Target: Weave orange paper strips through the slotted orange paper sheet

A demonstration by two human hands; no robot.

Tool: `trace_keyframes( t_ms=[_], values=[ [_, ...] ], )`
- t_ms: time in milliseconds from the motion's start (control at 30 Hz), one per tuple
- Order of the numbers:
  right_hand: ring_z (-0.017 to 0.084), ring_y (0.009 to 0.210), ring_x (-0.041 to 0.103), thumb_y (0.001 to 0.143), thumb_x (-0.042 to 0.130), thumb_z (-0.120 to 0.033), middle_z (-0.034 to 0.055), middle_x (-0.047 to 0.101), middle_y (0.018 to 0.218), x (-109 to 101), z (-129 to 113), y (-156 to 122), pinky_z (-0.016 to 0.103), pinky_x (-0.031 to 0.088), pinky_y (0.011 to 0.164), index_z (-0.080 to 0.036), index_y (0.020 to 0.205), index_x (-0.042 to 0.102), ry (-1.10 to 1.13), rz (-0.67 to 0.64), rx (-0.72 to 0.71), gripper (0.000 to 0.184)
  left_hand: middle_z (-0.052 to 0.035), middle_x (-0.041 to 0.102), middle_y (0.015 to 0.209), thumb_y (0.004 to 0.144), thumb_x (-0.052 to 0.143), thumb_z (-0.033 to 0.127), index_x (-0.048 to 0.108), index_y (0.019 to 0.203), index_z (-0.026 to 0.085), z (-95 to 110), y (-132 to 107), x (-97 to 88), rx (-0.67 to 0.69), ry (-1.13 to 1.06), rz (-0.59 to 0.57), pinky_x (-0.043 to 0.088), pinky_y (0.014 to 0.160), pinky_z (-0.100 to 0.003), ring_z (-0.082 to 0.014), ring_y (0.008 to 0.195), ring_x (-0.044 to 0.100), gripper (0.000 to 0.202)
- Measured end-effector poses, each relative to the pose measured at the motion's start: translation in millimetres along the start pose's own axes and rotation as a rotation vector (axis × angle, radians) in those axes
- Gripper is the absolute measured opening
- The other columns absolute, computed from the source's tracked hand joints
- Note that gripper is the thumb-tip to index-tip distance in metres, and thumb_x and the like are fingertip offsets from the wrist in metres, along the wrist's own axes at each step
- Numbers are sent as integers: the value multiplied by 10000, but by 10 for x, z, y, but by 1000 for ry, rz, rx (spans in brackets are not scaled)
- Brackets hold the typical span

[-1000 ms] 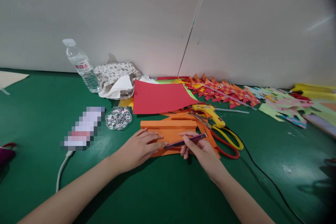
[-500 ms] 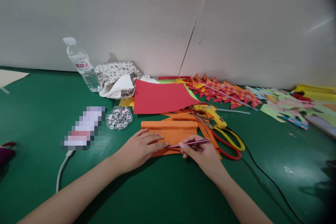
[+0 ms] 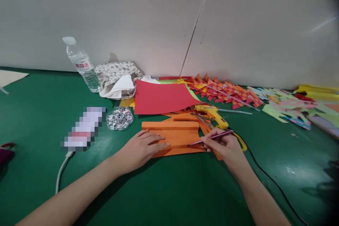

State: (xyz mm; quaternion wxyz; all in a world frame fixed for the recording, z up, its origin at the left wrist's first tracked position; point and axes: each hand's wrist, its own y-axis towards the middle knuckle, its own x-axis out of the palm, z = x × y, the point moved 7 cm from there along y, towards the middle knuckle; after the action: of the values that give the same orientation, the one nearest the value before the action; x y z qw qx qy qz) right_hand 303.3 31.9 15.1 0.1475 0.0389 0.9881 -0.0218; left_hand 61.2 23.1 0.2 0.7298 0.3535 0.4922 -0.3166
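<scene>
A folded sheet of orange paper [image 3: 180, 137] lies on the green table, with creases running across its width. My left hand [image 3: 143, 148] rests flat on its left part, fingers stretched out and holding nothing. In my right hand [image 3: 221, 143] a slim pink pen [image 3: 212, 137] is pinched, its tip low against the right half of the orange paper. Beneath my right hand are loose orange strips [image 3: 218, 156] and scissors with a yellow handle loop [image 3: 241, 144]; their red loop is hidden by the hand.
A yellow glue gun [image 3: 215, 116] with a black cord lies behind my right hand. Red paper [image 3: 164, 97], a dish of googly eyes [image 3: 120, 118], a phone [image 3: 84, 127] on a cable and a water bottle [image 3: 83, 65] stand around. Woven paper fish [image 3: 227, 91] lie along the wall.
My right hand has slid to the right along the orange paper with the pen, now covering the scissors' red loop. My left hand has stayed in place.
</scene>
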Motion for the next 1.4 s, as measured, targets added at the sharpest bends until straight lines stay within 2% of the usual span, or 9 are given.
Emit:
trace_keyframes(
  t_ms=[367, 567, 700, 800, 867, 967, 1100, 1233, 1400],
  values=[
    [106, 425, 516, 647, 738, -303, -25, 550, 485, -389, 35, 35, 206, 417, 417, -188, 591, 568, -71, 194, 10, 213, -37, 536, 1299, 979, 352, 201, 415, 1349, 328, 1, 0, -3, -2, -3, 21, 392, 982, -403, -193, 1184, 490, 396],
    [110, 432, 514, 630, 726, -249, -13, 586, 497, -556, 53, 47, 212, 411, 418, -199, 571, 587, -138, 265, 30, 159, -29, 525, 1312, 985, 338, 197, 403, 1355, 330, -4, 2, 5, -15, -4, 0, 381, 987, -400, -187, 1198, 473, 399],
    [97, 419, 499, 627, 714, -209, -22, 584, 468, -599, -8, 12, 187, 378, 384, -209, 548, 590, 24, 375, -16, 147, -17, 521, 1322, 980, 353, 197, 400, 1356, 340, -7, 0, 14, -18, -8, 0, 376, 995, -404, -186, 1199, 474, 405],
    [96, 395, 509, 590, 753, -223, -34, 564, 433, -463, -41, -32, 177, 365, 356, -207, 552, 588, 287, 399, -33, 171, -20, 520, 1325, 975, 359, 190, 410, 1350, 340, -4, 3, 10, -17, -12, 10, 377, 998, -405, -187, 1197, 481, 408],
    [92, 369, 509, 567, 797, -266, -29, 579, 431, -209, -32, -44, 183, 390, 365, -191, 569, 588, 366, 273, 26, 221, -26, 524, 1321, 973, 359, 189, 419, 1347, 333, -3, 6, 8, -17, -13, 10, 381, 997, -404, -189, 1193, 486, 405],
    [107, 410, 559, 599, 815, -330, -3, 632, 490, 232, -26, -98, 209, 453, 436, -173, 628, 586, 348, 46, 85, 279, -29, 526, 1316, 963, 371, 175, 427, 1342, 326, -8, 8, 11, -24, -4, -1, 383, 997, -413, -195, 1186, 490, 412],
    [131, 484, 618, 647, 794, -379, 15, 677, 583, 579, 2, -176, 243, 496, 523, -180, 679, 566, 292, -61, 102, 304, -34, 528, 1311, 960, 376, 168, 411, 1353, 321, 0, 8, 9, -6, -6, -1, 391, 986, -414, -201, 1183, 489, 423],
    [153, 515, 638, 664, 777, -406, 27, 687, 621, 661, 37, -180, 274, 510, 555, -181, 696, 559, 244, -100, 104, 315, -46, 536, 1298, 969, 360, 178, 418, 1349, 314, 9, 8, -5, 4, -5, 17, 404, 967, -414, -206, 1172, 498, 408],
    [135, 499, 615, 661, 782, -383, 9, 666, 574, 482, 60, -119, 244, 487, 527, -181, 675, 551, 247, -42, 84, 306, -45, 525, 1316, 969, 356, 170, 420, 1348, 318, 10, 7, -3, -2, -1, 5, 385, 985, -416, -202, 1179, 490, 411]
  ],
)
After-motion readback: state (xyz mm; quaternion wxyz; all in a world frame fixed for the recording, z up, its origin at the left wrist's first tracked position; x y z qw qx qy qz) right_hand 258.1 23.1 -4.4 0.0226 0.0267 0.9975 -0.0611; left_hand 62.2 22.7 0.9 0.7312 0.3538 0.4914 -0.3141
